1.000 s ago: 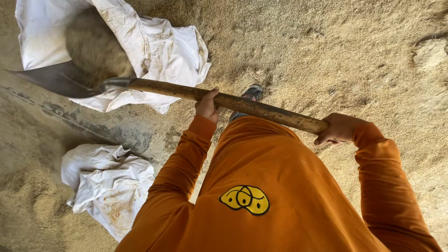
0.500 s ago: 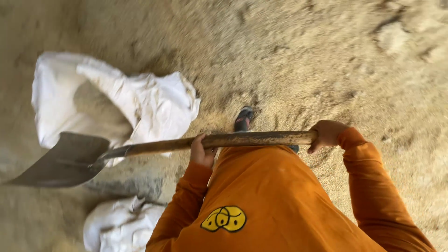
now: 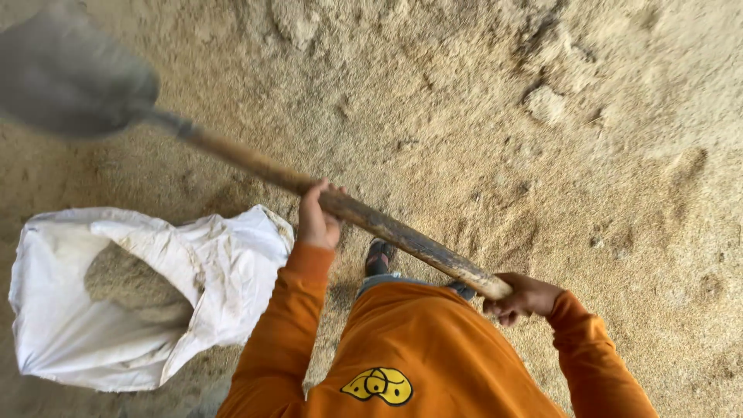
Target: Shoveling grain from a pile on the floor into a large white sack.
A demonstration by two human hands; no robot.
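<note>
Gripping the shovel (image 3: pixel 309 186) with both hands, left hand (image 3: pixel 317 220) nearer its blade, right hand (image 3: pixel 526 298) at the end, handle slanting up-left above the sack (image 3: pixel 147 298).

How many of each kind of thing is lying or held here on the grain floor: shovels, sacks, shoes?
Shovels: 1, shovel, gripped by the left hand and right hand.
White sacks: 1, open sack, partly filled.
Sandals in view: 1, sandal.
Total: 3
</note>
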